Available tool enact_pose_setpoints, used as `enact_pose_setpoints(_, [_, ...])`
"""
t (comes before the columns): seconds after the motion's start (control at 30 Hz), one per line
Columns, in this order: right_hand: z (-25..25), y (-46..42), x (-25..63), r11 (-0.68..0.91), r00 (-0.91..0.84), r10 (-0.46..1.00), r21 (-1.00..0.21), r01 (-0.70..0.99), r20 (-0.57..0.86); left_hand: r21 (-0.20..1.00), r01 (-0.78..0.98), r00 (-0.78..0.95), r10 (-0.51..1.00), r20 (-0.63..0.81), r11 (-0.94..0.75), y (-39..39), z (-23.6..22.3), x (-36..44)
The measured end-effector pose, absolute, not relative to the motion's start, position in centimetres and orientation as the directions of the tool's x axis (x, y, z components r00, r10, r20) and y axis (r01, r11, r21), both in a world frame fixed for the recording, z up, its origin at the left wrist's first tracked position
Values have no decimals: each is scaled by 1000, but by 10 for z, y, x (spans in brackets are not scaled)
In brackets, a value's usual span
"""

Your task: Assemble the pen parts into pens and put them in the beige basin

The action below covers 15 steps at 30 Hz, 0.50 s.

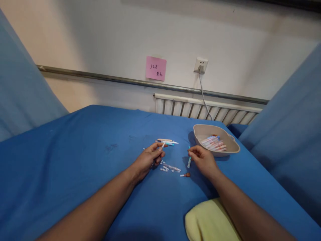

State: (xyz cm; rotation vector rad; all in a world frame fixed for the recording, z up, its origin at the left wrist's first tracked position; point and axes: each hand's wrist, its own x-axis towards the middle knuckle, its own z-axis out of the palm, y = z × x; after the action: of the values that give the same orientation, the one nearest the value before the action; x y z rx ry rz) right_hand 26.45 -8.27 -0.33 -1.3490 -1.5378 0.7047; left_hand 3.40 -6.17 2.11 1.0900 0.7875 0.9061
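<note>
My left hand (pixel 151 156) is closed on a thin white stick (pixel 164 144), which points up and away between thumb and fingers. Right of it, my right hand (pixel 202 160) pinches a slim see-through tube with teal parts (pixel 189 163), held pointing downward. Between the hands lie a see-through tube-like piece (pixel 172 167) and several small white bits (pixel 163 169). A small brown-capped piece with a white stem (pixel 186 175) rests just below the right fingers. Beyond my left hand is a small group of slender pen-like parts (pixel 170 142), white, teal and tan.
A beige basket (pixel 232 147) holding several see-through pen-like tubes (pixel 214 143) stands beyond my right hand. Under my right forearm is a yellow cloth (pixel 210 221). The blue sheet (pixel 75 160) meets a wall with a radiator (pixel 195 107). Blue curtains (pixel 22 83) hang on both sides.
</note>
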Motion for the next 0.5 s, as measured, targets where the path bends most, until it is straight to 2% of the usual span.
enact_pose_setpoints(0.1, [-4, -94, 253, 340, -196, 940, -702, 625, 280, 909, -305, 401, 904, -149, 285, -64, 20, 36])
enact_pose_setpoints(0.2, [0, -106, 241, 422, -354, 906, -557, 716, 231, 840, -393, 409, 889, -205, 375, -69, 21, 40])
enact_pose_setpoints(0.37, [3, -109, 236, 429, -402, 901, -476, 768, 162, 764, -463, 446, 863, -237, 449, -72, 21, 43])
enact_pose_setpoints(0.5, [3, -109, 237, 453, -424, 890, -411, 791, 165, 744, -475, 455, 855, -249, 470, -71, 21, 42])
